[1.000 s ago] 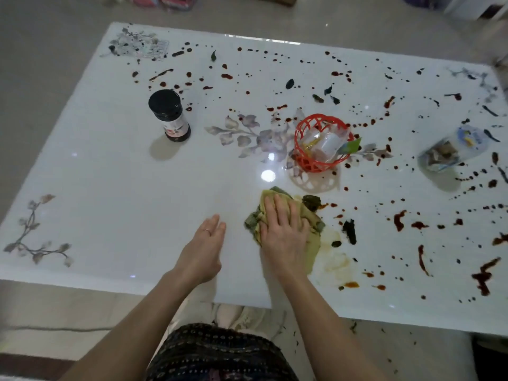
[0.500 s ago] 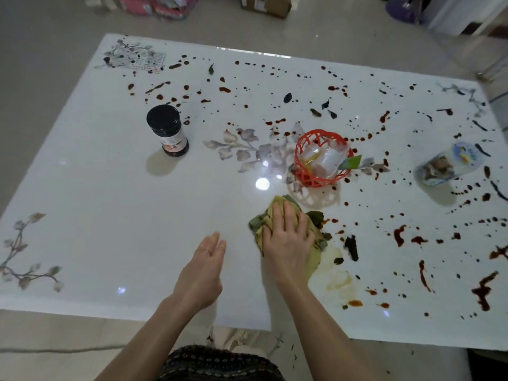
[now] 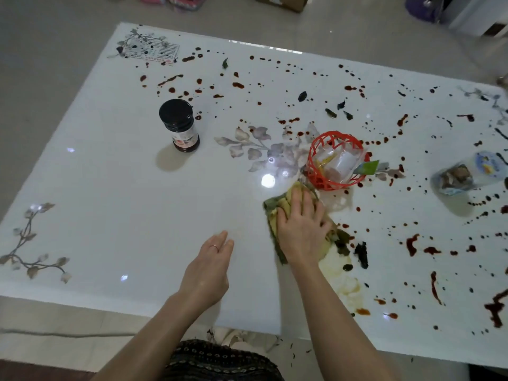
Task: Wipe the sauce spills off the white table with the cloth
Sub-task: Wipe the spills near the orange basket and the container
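Observation:
The white table [image 3: 137, 215] is speckled with dark red sauce spills [image 3: 411, 244] over its far and right parts. A crumpled yellow-green cloth [image 3: 276, 209] lies near the table's middle, just in front of the red basket. My right hand [image 3: 302, 226] presses flat on the cloth with straight fingers and hides most of it. My left hand [image 3: 210, 266] rests flat on bare table to the left of the cloth, fingers straight, holding nothing. A pale smeared patch [image 3: 342, 283] lies just right of my right wrist.
A red plastic basket [image 3: 319, 176] with packets stands right behind the cloth. A dark jar with a black lid [image 3: 180, 125] stands at the left. A clear packet [image 3: 464, 174] lies at the right edge. Dark leaf bits [image 3: 361, 254] lie beside the cloth.
My right hand has pushed the cloth away from me, up to the red basket, leaving a pale smear behind. My left hand stays flat in the same spot.

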`<state>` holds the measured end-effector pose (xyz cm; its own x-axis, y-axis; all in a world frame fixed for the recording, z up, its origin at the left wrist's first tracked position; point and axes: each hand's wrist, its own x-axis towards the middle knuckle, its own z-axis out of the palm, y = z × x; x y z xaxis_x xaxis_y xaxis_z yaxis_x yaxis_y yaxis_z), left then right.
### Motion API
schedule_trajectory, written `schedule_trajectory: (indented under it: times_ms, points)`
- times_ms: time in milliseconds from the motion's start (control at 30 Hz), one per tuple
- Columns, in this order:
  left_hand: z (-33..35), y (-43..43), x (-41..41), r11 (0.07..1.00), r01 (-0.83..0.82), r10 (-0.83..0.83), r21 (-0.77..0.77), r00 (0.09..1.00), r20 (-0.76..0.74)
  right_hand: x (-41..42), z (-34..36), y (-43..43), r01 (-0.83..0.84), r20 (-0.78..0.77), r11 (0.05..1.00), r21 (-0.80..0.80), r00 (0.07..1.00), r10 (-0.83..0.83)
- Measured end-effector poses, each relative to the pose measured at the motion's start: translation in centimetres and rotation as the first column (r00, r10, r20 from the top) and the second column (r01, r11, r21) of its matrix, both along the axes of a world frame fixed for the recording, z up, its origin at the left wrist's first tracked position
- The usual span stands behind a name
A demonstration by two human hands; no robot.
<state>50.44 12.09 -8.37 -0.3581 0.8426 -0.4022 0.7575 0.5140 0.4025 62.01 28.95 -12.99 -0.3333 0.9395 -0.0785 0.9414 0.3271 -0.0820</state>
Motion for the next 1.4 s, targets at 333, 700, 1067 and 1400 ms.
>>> schedule_trajectory:
  times_ms: [333,700,1067,1400]
  points:
    - [0.2,3.6,0.8,0.992,-0.026,0.025,0.123,1.000,0.009,3.2,-0.7,1.7,-0.060,-0.005,0.996,0.059,0.998,0.060]
    - [-0.3,5.9,2.3,0.998,0.022,-0.021,0.062,1.000,-0.003,4.5,-0.6,3.3,0.204,-0.054,0.975,0.085,0.978,-0.200]
    - [-1.0,6.7,2.8,0.998,0.032,-0.031,0.053,0.999,-0.020,5.6,-1.3,2.5,0.174,-0.047,0.978,0.119,0.984,-0.170]
    - [-0.7,6.7,2.8,0.997,0.055,-0.054,0.053,0.998,-0.034,7.5,-1.5,-2.2,-0.049,-0.030,0.993,0.112,0.998,0.053]
